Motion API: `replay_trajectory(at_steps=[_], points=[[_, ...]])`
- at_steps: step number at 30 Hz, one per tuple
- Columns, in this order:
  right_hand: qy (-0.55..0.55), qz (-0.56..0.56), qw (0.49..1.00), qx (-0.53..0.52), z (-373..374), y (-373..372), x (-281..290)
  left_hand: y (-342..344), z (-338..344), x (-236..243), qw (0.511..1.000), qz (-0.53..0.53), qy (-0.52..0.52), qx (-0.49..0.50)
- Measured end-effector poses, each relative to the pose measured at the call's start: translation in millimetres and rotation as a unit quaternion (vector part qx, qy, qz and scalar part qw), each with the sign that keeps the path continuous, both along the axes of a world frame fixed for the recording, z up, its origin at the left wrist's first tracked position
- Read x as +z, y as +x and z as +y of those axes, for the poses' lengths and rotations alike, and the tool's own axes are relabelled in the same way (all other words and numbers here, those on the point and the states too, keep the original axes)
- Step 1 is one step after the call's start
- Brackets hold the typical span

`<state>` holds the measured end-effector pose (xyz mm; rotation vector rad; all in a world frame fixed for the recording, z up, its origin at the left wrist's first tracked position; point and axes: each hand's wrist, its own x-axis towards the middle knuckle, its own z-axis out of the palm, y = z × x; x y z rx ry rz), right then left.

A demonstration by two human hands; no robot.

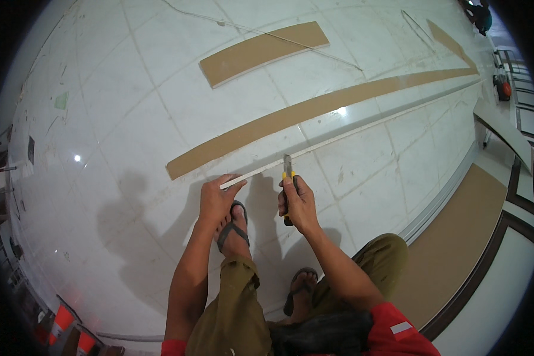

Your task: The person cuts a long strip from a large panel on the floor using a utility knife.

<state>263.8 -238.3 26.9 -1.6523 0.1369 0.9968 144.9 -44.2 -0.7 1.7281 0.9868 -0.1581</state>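
My left hand [216, 200] pinches the near end of a long, thin white strip [332, 140] standing on edge, probably a board seen from its side. The strip runs off toward the far right across the tiled floor. In my right hand [300, 204] is a yellow and black utility knife [288, 178], its blade out and pointing away from me. The blade tip meets or overlaps the strip's edge a short way right of my left hand; whether it cuts into it I cannot tell.
Beyond the strip lie a long narrow brown board [314, 110] and a shorter brown piece [264, 52] with a thin strip across it. A wide brown panel [457, 237] and dark frames [486, 264] lie at right. Orange cones [62, 323] stand at lower left. A person [479, 18] is far right.
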Motion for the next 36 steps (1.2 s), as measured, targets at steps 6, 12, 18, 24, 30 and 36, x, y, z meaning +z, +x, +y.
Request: replay_trajectory(at_steps=[6, 12, 18, 24, 30, 36], points=[[0.017, 0.032, 0.999, -0.001, -0.1, -1.8, -3.7, -4.1, -0.6, -5.1, 1.0, -0.008, -0.008, 0.016], [0.007, 0.068, 0.998, -0.003, -2.3, -7.0, -0.6, -3.3, -0.7, -1.7, 1.0, -0.012, 0.006, 0.016], [0.014, 0.082, 0.997, -0.005, -0.1, -13.4, -0.4, 0.4, 2.9, 3.9, 0.999, 0.032, -0.021, -0.001], [0.009, 0.077, 0.997, -0.004, 5.2, -18.8, 1.9, -2.5, 2.6, 1.3, 1.0, 0.013, -0.019, -0.001], [0.004, 0.064, 0.998, 0.014, 9.1, -16.9, -3.6, -4.4, 2.4, -7.5, 1.0, 0.0, -0.002, -0.008], [0.018, 0.054, 0.998, 0.021, 6.1, -19.7, -2.2, -3.3, 0.9, -7.8, 1.0, 0.025, -0.015, -0.005]])
